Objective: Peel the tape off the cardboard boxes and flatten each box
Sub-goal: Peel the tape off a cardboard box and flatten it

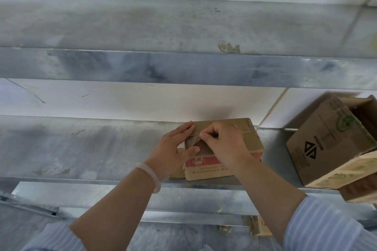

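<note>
A small brown cardboard box [250, 140] with a red printed band lies on the metal shelf [91, 144]. My left hand [173, 150] rests on its left side, fingers straight on the top edge and thumb across the front. My right hand [223, 143] is curled over the box top and pinches a strip of clear tape [193, 140] that lifts off the cardboard between the two hands. My left wrist wears a pale bangle.
A bigger brown box [324, 144] with a black logo stands tilted at the right on the same shelf, with other cardboard under it. A second metal shelf [163, 26] runs above, bearing a crumpled tape scrap [228, 47]. A white wall lies behind.
</note>
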